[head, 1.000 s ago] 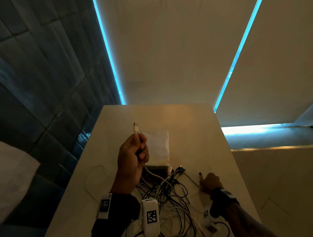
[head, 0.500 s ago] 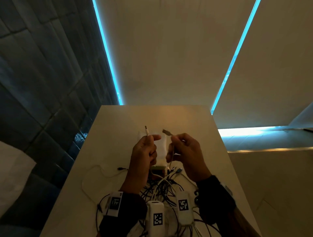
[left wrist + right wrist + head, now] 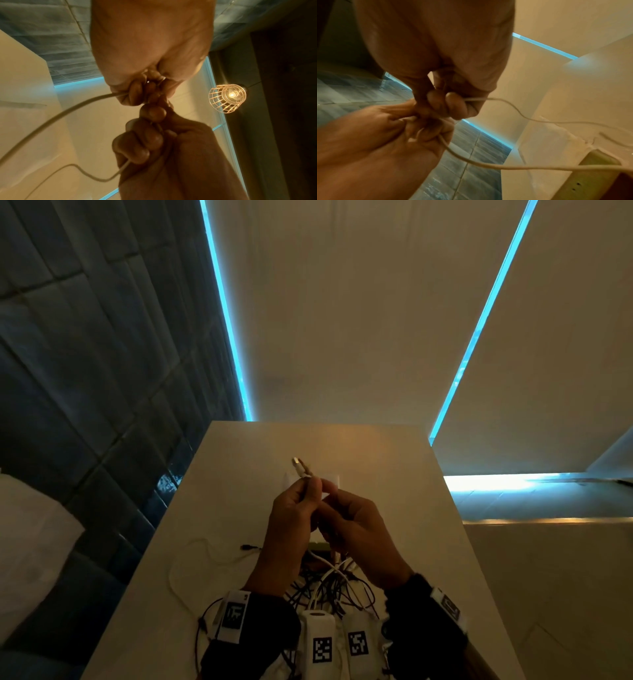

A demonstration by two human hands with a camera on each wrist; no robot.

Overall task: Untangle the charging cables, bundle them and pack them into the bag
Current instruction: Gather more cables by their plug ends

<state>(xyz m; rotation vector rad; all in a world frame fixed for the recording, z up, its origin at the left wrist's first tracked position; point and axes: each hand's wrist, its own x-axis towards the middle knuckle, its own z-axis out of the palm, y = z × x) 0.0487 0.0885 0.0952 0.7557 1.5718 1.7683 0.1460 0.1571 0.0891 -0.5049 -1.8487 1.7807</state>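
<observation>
fingers of both hands curl round a thin, smooth white cable, its plugs seemingly metal-tipped.

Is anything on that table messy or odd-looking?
Yes: a knotted heap of black and white cables sprawls on the table beneath the wrists. The left hand and right hand pinch a white cable above it.

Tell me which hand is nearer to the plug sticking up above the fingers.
Left. The left hand pinches the white cable just below the plug, which stands above its fingertips. The right hand holds the cable lower, to the plug's right.
</observation>
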